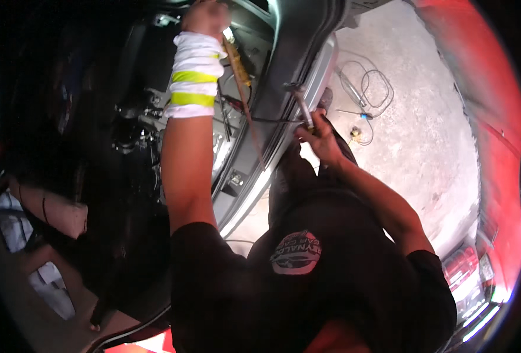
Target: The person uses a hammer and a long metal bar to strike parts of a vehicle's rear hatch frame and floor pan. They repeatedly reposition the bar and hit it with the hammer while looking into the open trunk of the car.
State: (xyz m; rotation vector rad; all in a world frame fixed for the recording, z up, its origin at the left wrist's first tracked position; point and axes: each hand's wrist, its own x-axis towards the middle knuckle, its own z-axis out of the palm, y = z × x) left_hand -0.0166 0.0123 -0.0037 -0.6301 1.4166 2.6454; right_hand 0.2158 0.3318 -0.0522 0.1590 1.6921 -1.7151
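My right hand is closed around the handle of a hammer, whose head points up beside the car's door sill. Up at the top edge, my left hand reaches into the car; its fingers are blurred, so their grip does not show. A white band with yellow stripes wraps that forearm. Just right of the left hand is a yellow work light with a bright end. Alongside it a long thin brown bar slants down to the sill. Whether the left hand touches either is unclear.
Bare metal car floor shows inside the doorway, with a dark rod lying there. On the pale concrete outside lies a looped cable with small fittings. A red car body curves along the right.
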